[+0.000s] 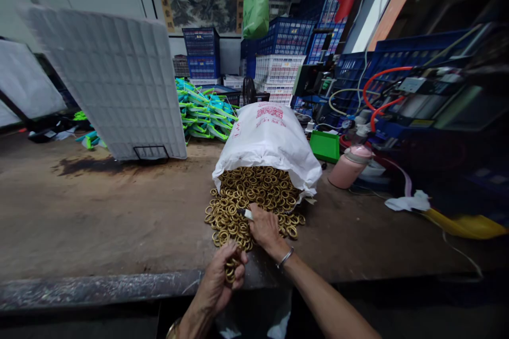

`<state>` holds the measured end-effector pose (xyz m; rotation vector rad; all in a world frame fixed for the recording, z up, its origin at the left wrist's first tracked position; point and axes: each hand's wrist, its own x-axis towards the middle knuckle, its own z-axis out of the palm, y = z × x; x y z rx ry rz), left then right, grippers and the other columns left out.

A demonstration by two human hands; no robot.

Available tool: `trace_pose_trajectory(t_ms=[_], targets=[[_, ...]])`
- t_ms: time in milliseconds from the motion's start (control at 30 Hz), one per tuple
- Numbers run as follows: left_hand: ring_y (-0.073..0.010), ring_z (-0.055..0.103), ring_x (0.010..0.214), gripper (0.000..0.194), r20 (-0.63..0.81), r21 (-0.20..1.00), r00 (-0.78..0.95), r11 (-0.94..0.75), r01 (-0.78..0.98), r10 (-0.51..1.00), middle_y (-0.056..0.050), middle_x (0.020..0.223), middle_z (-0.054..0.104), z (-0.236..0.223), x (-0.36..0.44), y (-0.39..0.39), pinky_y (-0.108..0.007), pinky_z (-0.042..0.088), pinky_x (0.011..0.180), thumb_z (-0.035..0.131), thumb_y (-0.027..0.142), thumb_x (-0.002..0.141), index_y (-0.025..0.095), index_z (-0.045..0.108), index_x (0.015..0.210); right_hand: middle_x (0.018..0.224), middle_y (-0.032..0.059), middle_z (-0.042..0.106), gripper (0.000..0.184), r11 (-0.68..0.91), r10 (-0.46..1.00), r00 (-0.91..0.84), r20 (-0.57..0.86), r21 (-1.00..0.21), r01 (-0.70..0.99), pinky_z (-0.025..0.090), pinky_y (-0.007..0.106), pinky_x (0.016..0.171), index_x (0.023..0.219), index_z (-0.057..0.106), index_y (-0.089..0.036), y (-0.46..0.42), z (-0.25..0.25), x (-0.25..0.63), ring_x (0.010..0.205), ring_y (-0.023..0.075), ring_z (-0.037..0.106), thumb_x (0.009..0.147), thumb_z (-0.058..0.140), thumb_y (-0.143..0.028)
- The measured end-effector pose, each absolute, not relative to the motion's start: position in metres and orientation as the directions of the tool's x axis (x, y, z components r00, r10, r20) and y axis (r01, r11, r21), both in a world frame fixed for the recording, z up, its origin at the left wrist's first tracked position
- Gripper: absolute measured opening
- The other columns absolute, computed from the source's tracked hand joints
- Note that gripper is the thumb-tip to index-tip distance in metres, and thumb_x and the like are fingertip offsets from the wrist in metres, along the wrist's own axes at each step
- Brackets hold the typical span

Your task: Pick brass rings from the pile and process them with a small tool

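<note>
A white sack (270,140) lies on its side on the brown workbench (99,217), spilling a heap of brass rings (250,196) toward me. My left hand (220,280) is at the bench's front edge, closed around a bunch of the rings. My right hand (264,228) rests on the near part of the heap, fingers curled around a small white-tipped tool (246,213) that points left. A bracelet sits on that wrist.
A white gridded tray (115,79) leans upright at the back left. Green and blue plastic parts (202,111) pile behind the sack. A pink bottle (350,167), a green box (325,145), hoses and machine parts crowd the right. Blue and white crates stack behind.
</note>
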<state>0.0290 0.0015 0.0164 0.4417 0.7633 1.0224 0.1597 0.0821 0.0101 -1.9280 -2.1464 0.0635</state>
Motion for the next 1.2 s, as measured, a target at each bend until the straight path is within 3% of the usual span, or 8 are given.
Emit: trace_pose_trajectory(t_ms=[367,600,833,900,1033,1200], targets=[[-0.0021,0.036,0.039,0.017,-0.349,0.533,0.356,0.496,-0.686,0.867,0.000,0.065,0.055,0.010,0.018,0.010,-0.013,0.022,0.036,0.058,0.024,0.070,0.017,0.045,0.079,0.071,0.0020,0.064,0.013,0.118,0.985,-0.090,0.149,-0.189,0.975,0.022,0.024,0.052,0.086,0.052,-0.020,0.085,0.008,0.167,0.063,0.0142,0.058,0.077,0.044,-0.014],[-0.0022,0.038,0.040,0.016,-0.375,0.528,0.379,0.531,-0.663,0.846,-0.002,0.068,0.059,0.015,0.018,0.011,-0.012,0.023,0.035,0.057,0.022,0.068,0.017,0.044,0.077,0.065,-0.0005,0.057,0.009,0.240,0.964,-0.162,0.211,-0.430,0.871,0.029,0.021,0.055,0.079,0.049,-0.019,0.062,0.009,0.182,0.058,0.0117,0.052,0.076,0.041,-0.015],[-0.0054,0.042,0.035,0.008,-0.554,0.594,0.563,0.765,-0.249,0.613,-0.006,0.059,0.062,-0.003,0.032,-0.033,-0.013,0.023,0.029,0.055,0.020,0.067,0.015,0.049,0.067,0.059,-0.0031,0.051,0.015,0.175,0.977,-0.042,0.207,-0.685,0.707,0.034,0.019,0.053,0.071,0.051,-0.018,0.028,-0.010,0.201,0.054,0.0096,0.046,0.078,0.042,-0.029],[-0.0065,0.041,0.032,0.008,-0.657,0.531,0.523,0.826,-0.189,0.542,-0.007,0.055,0.061,-0.021,0.035,-0.042,-0.014,0.023,0.027,0.057,0.019,0.064,0.014,0.051,0.063,0.061,-0.0029,0.052,0.015,0.163,0.980,-0.024,0.199,-0.723,0.672,0.037,0.019,0.056,0.073,0.052,-0.018,0.021,-0.016,0.205,0.056,0.0096,0.048,0.077,0.043,-0.029],[-0.0074,0.045,0.035,0.008,-0.824,0.341,0.364,0.893,-0.293,0.434,-0.006,0.053,0.060,-0.058,0.037,-0.047,-0.016,0.030,0.032,0.057,0.018,0.065,0.010,0.054,0.064,0.064,-0.0020,0.055,0.015,0.132,0.986,-0.001,0.164,-0.791,0.597,0.039,0.019,0.058,0.075,0.053,-0.018,0.010,-0.020,0.207,0.059,0.0101,0.051,0.077,0.043,-0.028],[-0.0129,0.060,0.066,0.005,-0.808,0.413,0.231,0.800,-0.434,0.542,-0.004,0.070,0.064,-0.087,0.043,-0.045,-0.025,0.047,0.063,0.052,0.009,0.068,0.014,0.055,0.069,0.068,0.0000,0.058,0.016,0.073,0.996,0.011,0.093,-0.843,0.532,0.041,0.021,0.059,0.080,0.056,-0.017,0.004,-0.021,0.207,0.061,0.0113,0.053,0.078,0.045,-0.029]])
